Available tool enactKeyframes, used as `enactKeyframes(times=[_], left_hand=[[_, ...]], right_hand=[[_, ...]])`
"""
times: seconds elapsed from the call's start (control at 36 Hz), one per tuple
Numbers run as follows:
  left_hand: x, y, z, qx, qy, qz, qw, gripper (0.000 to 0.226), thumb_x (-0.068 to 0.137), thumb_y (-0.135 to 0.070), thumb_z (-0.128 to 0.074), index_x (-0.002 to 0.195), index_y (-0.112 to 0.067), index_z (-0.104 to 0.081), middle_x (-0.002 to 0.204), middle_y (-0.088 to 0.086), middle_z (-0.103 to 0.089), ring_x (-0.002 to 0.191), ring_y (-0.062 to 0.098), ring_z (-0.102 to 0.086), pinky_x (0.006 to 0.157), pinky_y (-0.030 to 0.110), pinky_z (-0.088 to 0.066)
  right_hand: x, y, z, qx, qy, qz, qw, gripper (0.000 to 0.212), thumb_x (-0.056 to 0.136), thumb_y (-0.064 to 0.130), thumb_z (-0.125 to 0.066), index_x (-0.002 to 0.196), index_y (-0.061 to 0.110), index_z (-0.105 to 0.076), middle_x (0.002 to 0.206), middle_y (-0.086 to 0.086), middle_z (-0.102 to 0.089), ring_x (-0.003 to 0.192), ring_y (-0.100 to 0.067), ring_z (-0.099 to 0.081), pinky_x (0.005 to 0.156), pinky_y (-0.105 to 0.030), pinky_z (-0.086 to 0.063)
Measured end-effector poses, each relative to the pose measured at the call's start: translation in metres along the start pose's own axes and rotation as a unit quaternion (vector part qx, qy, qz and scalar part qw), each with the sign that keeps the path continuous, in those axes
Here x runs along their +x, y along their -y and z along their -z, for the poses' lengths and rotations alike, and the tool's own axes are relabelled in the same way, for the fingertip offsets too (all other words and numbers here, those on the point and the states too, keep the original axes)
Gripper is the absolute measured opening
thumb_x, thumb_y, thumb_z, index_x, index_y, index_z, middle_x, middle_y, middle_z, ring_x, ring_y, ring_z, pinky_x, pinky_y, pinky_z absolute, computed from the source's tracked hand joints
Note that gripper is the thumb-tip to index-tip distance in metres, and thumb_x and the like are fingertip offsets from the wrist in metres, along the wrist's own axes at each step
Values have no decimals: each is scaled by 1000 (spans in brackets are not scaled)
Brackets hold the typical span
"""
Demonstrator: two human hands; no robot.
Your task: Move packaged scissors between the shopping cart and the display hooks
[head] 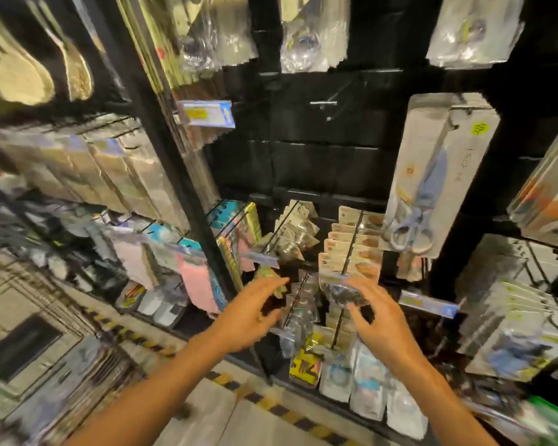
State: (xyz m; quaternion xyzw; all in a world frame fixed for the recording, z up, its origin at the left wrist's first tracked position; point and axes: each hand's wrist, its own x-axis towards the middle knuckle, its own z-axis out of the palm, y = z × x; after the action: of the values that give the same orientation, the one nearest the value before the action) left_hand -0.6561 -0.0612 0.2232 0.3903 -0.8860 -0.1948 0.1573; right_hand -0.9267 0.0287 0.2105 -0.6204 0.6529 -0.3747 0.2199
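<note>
Backdrop: black pegboard wall [319,162] is filling my view, blurred.
Scissors pack [432,175]: hanging at two o'clock; pale card, blue-grey handles low.
Handling: probably light, stiff, slick; I'm favouring the card edges.
Left hand [252,320]: fingers spreading, empty.
Right hand [384,326]: fingers curling open, holding nothing.

We count two bare hands, the left hand [250,312] and the right hand [380,320], both spread with nothing between the fingers; one pack of scissors [432,175] faces us on its hook at upper right, though more packs may hang behind it and blur defeats the tally; three price tags show clearly: one tag [207,113] at far left, one tag [427,303] right of the hands, one tag [261,258] above the left hand; three pale pouches [372,394] sit in the near bottom row.
</note>
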Motion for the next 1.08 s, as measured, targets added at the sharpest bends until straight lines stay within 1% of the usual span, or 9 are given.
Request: enactKeyframes(times=[0.19,0.33,0.42,0.5,0.56,0.69,0.83,0.92,1.08], left_hand=[[-113,58,4,34,-29,38,998,54,100,-37,-54,151,-29,-40,151,-7,-45,139,11,-40,113,22,-32],[-210,107,-1,9,-86,99,991,52,97,-36,-56,147,-34,-44,146,-13,-49,131,6,-47,107,25,-42],[-271,137,2,-29,-86,156,984,50,99,-41,-51,148,-39,-41,149,-20,-41,134,0,-41,109,23,-38],[-328,162,10,-59,-103,233,965,51,97,-34,-55,144,-48,-42,141,-33,-40,127,-15,-35,107,11,-33],[-368,180,13,-58,-106,277,953,51,98,-29,-58,145,-41,-43,143,-25,-43,126,-14,-33,105,6,-31],[-465,211,15,-98,-124,386,909,54,97,-24,-63,128,-61,-38,133,-21,-53,117,-2,-49,100,5,-34],[-529,226,28,-125,-146,456,869,41,102,-22,-55,123,-56,-47,136,-18,-49,126,5,-48,100,5,-26],[-559,237,28,-132,-146,496,846,37,103,-21,-54,131,-44,-49,135,-22,-43,129,1,-44,100,0,-20],[-597,257,15,-160,-189,564,788,43,100,-36,-57,142,-40,-46,145,-18,-48,133,6,-47,112,22,-34]], right_hand=[[-13,32,-81,-23,174,22,984,45,100,24,-60,125,57,-44,141,18,-48,133,-8,-46,110,-27,-40],[-24,77,-149,-75,256,54,962,43,99,18,-61,142,22,-53,146,4,-49,138,-15,-44,111,-23,-32],[-31,99,-193,-71,306,75,946,43,98,21,-64,138,28,-52,133,15,-45,129,-9,-46,108,-25,-37],[-36,112,-246,-71,342,103,931,40,96,42,-61,135,39,-51,136,21,-48,125,-2,-48,102,-17,-43],[-42,129,-279,-83,372,110,918,41,96,38,-64,136,36,-54,136,22,-49,122,2,-48,91,-3,-37],[-53,167,-360,-80,417,123,897,43,95,34,-67,126,57,-46,128,34,-48,119,17,-45,98,-5,-35],[-64,199,-430,-102,470,129,867,43,96,39,-64,137,42,-52,136,28,-47,126,9,-43,96,4,-25],[-66,216,-464,-103,498,137,850,43,96,35,-66,137,38,-54,135,25,-50,127,8,-45,105,-5,-31],[-50,237,-515,-124,559,155,805,49,95,42,-66,141,31,-52,139,18,-51,131,0,-47,112,-21,-37]])
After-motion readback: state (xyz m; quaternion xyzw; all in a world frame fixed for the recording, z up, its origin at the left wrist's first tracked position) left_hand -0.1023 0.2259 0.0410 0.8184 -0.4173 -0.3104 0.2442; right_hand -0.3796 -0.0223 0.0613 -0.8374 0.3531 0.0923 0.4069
